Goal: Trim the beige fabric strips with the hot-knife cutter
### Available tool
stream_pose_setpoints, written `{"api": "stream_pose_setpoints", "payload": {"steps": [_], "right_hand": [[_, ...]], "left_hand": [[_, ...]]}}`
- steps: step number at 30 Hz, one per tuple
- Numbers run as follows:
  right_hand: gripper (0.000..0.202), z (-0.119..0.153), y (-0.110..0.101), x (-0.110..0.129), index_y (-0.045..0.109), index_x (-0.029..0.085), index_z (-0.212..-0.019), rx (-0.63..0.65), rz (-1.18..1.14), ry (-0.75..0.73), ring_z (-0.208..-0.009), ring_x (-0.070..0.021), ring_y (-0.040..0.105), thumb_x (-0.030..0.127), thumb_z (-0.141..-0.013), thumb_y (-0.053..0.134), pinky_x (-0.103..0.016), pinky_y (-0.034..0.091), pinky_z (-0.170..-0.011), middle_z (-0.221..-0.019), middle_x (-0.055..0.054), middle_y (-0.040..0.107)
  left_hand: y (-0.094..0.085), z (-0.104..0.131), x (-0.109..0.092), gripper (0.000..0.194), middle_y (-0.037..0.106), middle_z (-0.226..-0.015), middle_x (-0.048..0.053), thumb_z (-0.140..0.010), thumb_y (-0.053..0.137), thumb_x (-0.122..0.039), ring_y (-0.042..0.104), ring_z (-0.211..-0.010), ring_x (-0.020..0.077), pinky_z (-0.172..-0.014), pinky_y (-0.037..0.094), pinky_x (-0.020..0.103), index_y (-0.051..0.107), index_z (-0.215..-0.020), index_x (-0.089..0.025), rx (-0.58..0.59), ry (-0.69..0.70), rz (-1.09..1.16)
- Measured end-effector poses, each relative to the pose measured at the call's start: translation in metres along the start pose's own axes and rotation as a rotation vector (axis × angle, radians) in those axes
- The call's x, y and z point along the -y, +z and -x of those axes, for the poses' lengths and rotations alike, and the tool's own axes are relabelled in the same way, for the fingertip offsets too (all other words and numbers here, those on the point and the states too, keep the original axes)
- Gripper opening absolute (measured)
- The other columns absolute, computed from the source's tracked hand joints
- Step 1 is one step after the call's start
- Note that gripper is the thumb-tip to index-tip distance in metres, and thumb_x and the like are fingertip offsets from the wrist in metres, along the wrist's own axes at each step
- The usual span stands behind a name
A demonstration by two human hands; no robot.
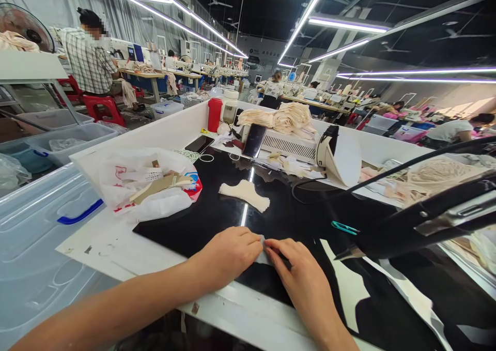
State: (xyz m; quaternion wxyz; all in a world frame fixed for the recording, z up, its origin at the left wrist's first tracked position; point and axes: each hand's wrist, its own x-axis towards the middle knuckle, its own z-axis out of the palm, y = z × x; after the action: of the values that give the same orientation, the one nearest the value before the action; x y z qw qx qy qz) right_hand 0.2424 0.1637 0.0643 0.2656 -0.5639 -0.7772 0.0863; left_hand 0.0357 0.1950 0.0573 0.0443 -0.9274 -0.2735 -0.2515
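Over the glossy black work surface, my left hand and my right hand meet with their fingertips almost touching. Between them is a small grey-blue piece, perhaps fabric, mostly covered by my fingers. Both hands are closed in a pinch on it. Just beyond lies a flat stack of cream fabric pieces, curved in outline. To the right of my right hand sits a pale cut template. Teal thread snips rest farther back on the right.
A white plastic bag with scraps stands at left. A dark machine arm with a pointed tip reaches in from the right. Folded cream fabric, a phone and a red cup line the back. Co-workers sit beyond, including one person in checks.
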Motion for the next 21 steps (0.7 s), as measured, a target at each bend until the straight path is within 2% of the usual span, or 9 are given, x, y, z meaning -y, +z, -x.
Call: {"api": "stream_pose_setpoints", "payload": {"steps": [9,15,21], "right_hand": [[0.048,-0.0006,0.0019,-0.0029,0.071,0.025,-0.123,0.033,0.100,-0.067,-0.081,-0.0234,0.063,0.049,-0.110,0.032,-0.036,0.054,-0.069,-0.088,-0.005,0.066],[0.047,0.0002,0.0026,-0.0026,0.072,0.023,-0.122,0.051,0.132,-0.106,-0.079,-0.0230,0.062,0.042,-0.111,0.031,-0.037,0.054,-0.068,-0.089,-0.006,0.065],[0.042,-0.0009,0.0028,-0.0032,0.072,0.024,-0.121,0.025,0.159,-0.138,-0.076,-0.0228,0.061,0.039,-0.110,0.034,-0.036,0.053,-0.063,-0.086,-0.005,0.064]], "left_hand": [[-0.0044,-0.0006,-0.0018,0.016,0.070,-0.097,0.008,-0.102,0.049,-0.007,0.066,-0.093,0.0190,-0.088,0.055,0.034,0.061,-0.095,-0.014,0.026,0.010,-0.002],[-0.0058,-0.0012,-0.0037,0.014,0.068,-0.090,0.005,-0.100,0.053,-0.008,0.063,-0.086,0.0192,-0.078,0.054,0.032,0.060,-0.088,-0.014,0.006,-0.002,-0.008],[-0.0043,-0.0011,-0.0054,0.017,0.068,-0.091,0.005,-0.101,0.052,-0.008,0.063,-0.086,0.0187,-0.079,0.053,0.032,0.059,-0.086,-0.014,-0.009,-0.002,0.007]]}}
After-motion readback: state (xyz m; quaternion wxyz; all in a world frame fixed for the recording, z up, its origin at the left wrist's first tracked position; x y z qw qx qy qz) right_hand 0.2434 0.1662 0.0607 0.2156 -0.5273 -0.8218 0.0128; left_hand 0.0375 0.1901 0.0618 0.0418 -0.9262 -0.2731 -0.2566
